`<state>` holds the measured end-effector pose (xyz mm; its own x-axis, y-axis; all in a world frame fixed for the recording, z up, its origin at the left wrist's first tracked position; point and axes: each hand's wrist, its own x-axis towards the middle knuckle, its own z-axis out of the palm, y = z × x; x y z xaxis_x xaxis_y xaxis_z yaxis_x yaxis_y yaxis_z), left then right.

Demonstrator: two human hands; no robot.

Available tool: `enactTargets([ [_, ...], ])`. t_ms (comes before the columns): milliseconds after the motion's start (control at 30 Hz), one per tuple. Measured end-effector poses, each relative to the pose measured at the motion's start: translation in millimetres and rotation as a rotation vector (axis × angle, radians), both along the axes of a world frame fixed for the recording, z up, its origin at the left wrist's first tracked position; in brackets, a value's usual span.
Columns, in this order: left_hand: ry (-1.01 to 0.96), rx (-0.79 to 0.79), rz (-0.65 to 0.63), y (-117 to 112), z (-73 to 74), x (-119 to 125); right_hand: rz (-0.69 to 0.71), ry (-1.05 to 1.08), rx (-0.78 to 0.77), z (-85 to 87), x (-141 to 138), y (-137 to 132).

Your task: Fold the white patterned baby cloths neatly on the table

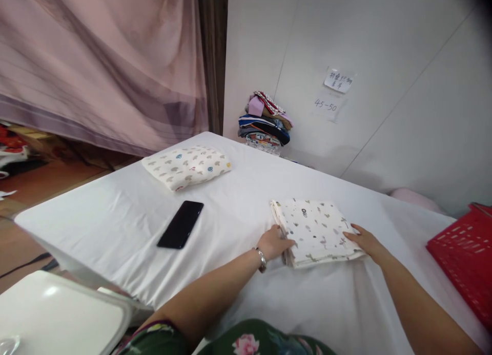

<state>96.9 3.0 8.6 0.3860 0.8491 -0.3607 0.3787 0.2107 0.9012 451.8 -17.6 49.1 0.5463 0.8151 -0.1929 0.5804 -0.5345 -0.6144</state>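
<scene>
A folded white cloth (pixel 317 224) printed with small plants and animals lies flat on the white-covered table (pixel 246 191). My left hand (pixel 273 242), with a bracelet at the wrist, grips its left edge, thumb on top and the other fingers at the side of the layers. At the opposite edge, my right hand (pixel 367 241) has its thumb and fingers around the right side, the fingertips resting on top. Some fingers of both hands are hidden by the cloth.
A folded patterned cloth (pixel 188 165) and a black phone (pixel 180 224) lie on the left part of the table. Beyond the far edge rises a stack of folded fabrics (pixel 265 122). A red plastic basket (pixel 463 257) stands at right, a white stool (pixel 61 314) at lower left.
</scene>
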Motion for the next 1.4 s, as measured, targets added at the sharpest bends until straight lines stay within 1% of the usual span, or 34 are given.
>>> enactTargets([
  [67,-0.094,-0.091,0.003,-6.0,-0.4,1.9,0.051,-0.177,-0.081,1.1,3.4,1.1],
  [133,-0.191,-0.182,0.034,-7.2,-1.8,1.0,0.111,-0.356,-0.125,2.8,-1.5,3.8],
  [200,-0.252,-0.223,0.059,-6.2,-3.9,-0.7,0.192,-0.501,-0.084,5.4,-17.0,7.7],
  [267,-0.257,-0.223,0.067,-5.7,-5.3,-1.4,0.294,-0.542,0.037,7.9,-43.8,12.8],
  [333,-0.227,-0.185,0.060,-7.0,-5.6,-1.0,0.390,-0.497,0.155,8.8,-79.0,19.3],
  [400,-0.195,-0.131,0.057,-10.0,-5.2,-0.2,0.483,-0.464,0.213,6.3,-116.5,27.2],
  [433,-0.187,-0.107,0.057,-11.6,-5.0,0.0,0.526,-0.465,0.215,3.3,-133.7,31.3],
  [500,-0.188,-0.081,0.050,-13.7,-5.2,-0.5,0.614,-0.514,0.170,-6.1,-160.9,38.7],
  [567,-0.202,-0.088,0.022,-12.2,-6.4,-2.5,0.663,-0.597,0.089,-18.4,-176.4,43.2],
  [667,-0.169,-0.084,-0.011,0.7,-8.5,-7.5,0.675,-0.686,0.003,-34.8,-181.7,43.9],
  [733,-0.107,-0.037,0.014,16.5,-8.9,-10.8,0.672,-0.707,-0.002,-40.1,-180.0,42.1],
  [867,-0.025,0.035,0.093,51.5,-7.1,-10.7,0.665,-0.706,0.001,-39.0,-178.9,39.0],
  [967,0.001,0.045,0.137,67.7,-4.6,-4.2,0.660,-0.710,-0.001,-36.5,-180.7,38.4],
  [1167,0.000,0.059,0.179,77.8,-3.9,6.9,0.654,-0.718,0.000,-37.8,-182.1,39.0],
  [1400,0.038,0.113,0.160,80.6,-7.1,9.3,0.651,-0.747,0.005,-39.2,-183.8,38.9],
])
